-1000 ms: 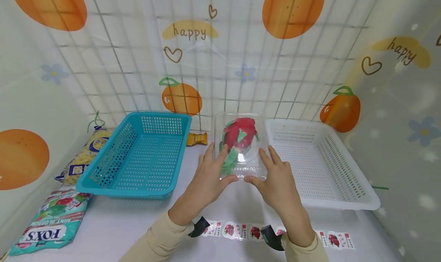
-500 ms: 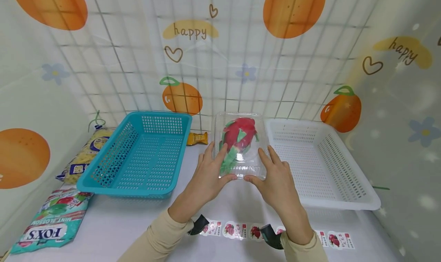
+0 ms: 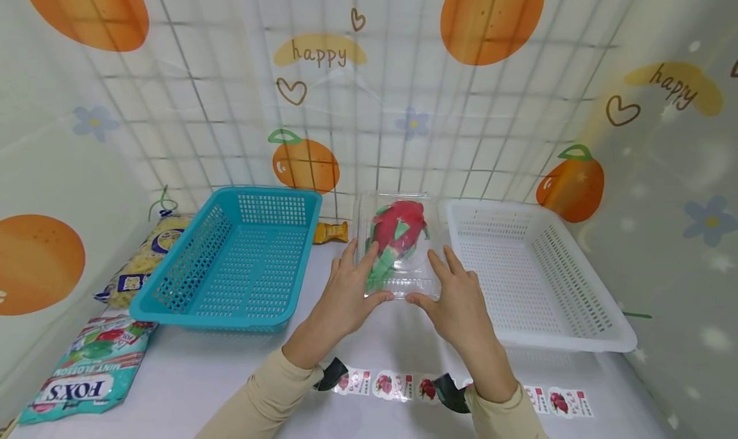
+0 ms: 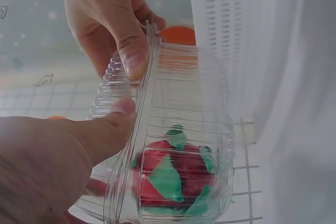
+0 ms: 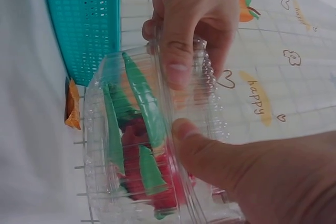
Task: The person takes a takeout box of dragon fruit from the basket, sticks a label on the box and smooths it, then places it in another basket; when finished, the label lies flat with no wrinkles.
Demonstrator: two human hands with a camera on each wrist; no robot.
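Observation:
A clear plastic clamshell box (image 3: 410, 285) with a red dragon fruit (image 3: 401, 224) inside stands between the two baskets in the head view. Green scales of the fruit show through the ridged wall in both wrist views. My left hand (image 3: 348, 296) holds the box's near left corner, thumb along the front rim and fingers over the lid. At the near right corner my right hand (image 3: 458, 303) grips in the same way. Both thumbs (image 4: 123, 106) press along the rim seam, which looks closed there. The far fingers are partly hidden behind the lid.
A teal basket (image 3: 296, 298) stands left, a white basket (image 3: 576, 346) right. A small orange packet (image 3: 330, 232) lies behind. Two bags, a pasta bag (image 3: 135, 279) and a mint sweets bag (image 3: 89, 368), lie far left. A sticker strip (image 3: 392, 386) runs along the front.
The box has shifted slightly left, and the fruit has moved with it. My right hand has come a little left; both hands keep their hold on the near corners.

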